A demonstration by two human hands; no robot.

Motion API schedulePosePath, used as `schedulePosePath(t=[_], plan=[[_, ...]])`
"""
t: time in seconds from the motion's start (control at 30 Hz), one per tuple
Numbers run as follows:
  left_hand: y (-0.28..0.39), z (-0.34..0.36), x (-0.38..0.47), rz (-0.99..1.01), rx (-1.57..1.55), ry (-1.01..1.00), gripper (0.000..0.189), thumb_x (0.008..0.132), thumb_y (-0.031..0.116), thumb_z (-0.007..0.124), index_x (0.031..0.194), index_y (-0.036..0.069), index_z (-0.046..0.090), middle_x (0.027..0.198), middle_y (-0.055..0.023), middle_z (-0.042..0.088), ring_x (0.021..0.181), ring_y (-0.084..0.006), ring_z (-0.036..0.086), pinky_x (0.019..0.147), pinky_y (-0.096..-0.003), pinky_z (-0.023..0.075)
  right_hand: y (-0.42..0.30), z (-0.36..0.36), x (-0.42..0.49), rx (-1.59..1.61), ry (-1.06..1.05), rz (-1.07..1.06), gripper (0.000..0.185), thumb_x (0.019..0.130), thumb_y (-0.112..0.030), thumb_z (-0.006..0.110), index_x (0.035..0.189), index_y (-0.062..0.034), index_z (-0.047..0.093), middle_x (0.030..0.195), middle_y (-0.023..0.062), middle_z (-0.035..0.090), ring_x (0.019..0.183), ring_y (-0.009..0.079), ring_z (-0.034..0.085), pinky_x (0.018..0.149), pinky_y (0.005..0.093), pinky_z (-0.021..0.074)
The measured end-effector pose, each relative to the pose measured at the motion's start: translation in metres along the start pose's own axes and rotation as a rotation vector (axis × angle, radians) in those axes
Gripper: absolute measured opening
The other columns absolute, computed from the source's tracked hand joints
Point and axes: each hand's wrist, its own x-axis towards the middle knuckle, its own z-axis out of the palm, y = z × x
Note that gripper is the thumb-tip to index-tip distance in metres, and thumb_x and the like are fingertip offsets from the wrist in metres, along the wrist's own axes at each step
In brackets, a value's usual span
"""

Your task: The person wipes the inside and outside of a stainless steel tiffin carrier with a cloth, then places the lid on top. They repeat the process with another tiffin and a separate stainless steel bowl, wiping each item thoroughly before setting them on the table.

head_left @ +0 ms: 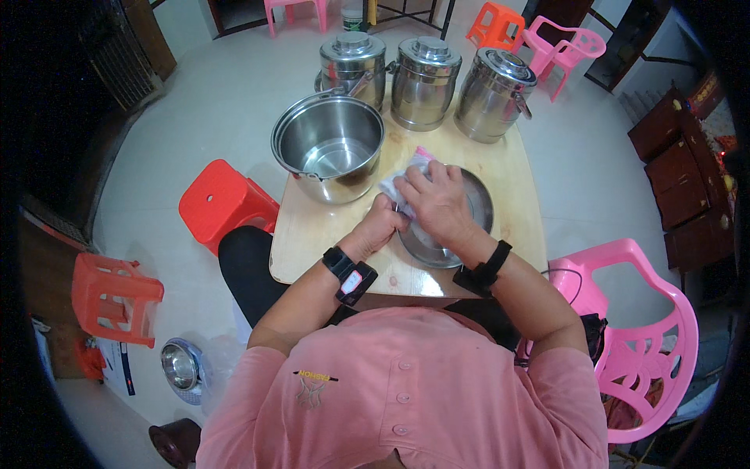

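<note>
My left hand grips the left rim of a round, shallow stainless-steel lid or dish over the wooden table. A folded whitish cloth with a pink edge is under my right hand, whose fingers are bent over it at the dish's upper left rim. My right wrist and forearm cover part of the dish. Just beyond my left hand stands an open stainless-steel pot with a bail handle; its inside looks bare.
Three lidded steel canisters stand along the far side of the wooden table. A red plastic stool is close on the left. At right is a pink plastic chair. Metal bowls lie on the floor at lower left.
</note>
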Motion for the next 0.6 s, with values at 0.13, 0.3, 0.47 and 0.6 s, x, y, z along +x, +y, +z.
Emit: schedulePosePath(t=[0.13,0.3,0.47,0.6], plan=[[0.007,0.002,-0.004,-0.031,0.053,-0.049,0.072,0.064,-0.016,0.049,0.134,-0.003,0.057,0.111,-0.0044,0.066,0.095,-0.0136,0.063,0.072,-0.022,0.0484,0.023,-0.002,-0.007,-0.143,-0.13,0.131,0.018,0.079,-0.025,0.064,0.095,-0.0167,0.064,0.091,0.0031,0.063,0.094,0.0256,0.061,0.08,0.0402,0.0413],[0.009,0.004,-0.001,0.007,-0.083,-0.003,0.071,0.064,-0.017,0.045,0.134,-0.009,0.055,0.117,-0.0118,0.068,0.101,-0.017,0.066,0.085,-0.0245,0.0527,0.052,-0.013,-0.04,-0.041,-0.393,0.636,0.025,0.091,-0.033,0.063,0.095,-0.0089,0.061,0.089,0.0119,0.071,0.087,0.035,0.069,0.074,0.0474,0.0488],[0.008,0.007,-0.003,0.056,-0.081,0.063,0.07,0.067,-0.016,0.045,0.135,-0.008,0.055,0.119,-0.0136,0.068,0.101,-0.0182,0.066,0.086,-0.0247,0.0526,0.033,-0.024,-0.086,0.032,-0.555,0.982,0.037,0.097,-0.037,0.058,0.105,-0.0017,0.057,0.087,0.0248,0.071,0.082,0.0431,0.07,0.069,0.0549,0.0511],[0.011,0.01,-0.002,0.066,-0.061,0.073,0.068,0.072,-0.013,0.048,0.139,-0.006,0.055,0.123,-0.0138,0.066,0.103,-0.0179,0.065,0.088,-0.0245,0.0514,0.016,-0.022,-0.124,0.308,-0.452,1.103,0.04,0.092,-0.032,0.064,0.108,0.0034,0.057,0.092,0.0291,0.07,0.086,0.0432,0.07,0.074,0.0503,0.0538]])
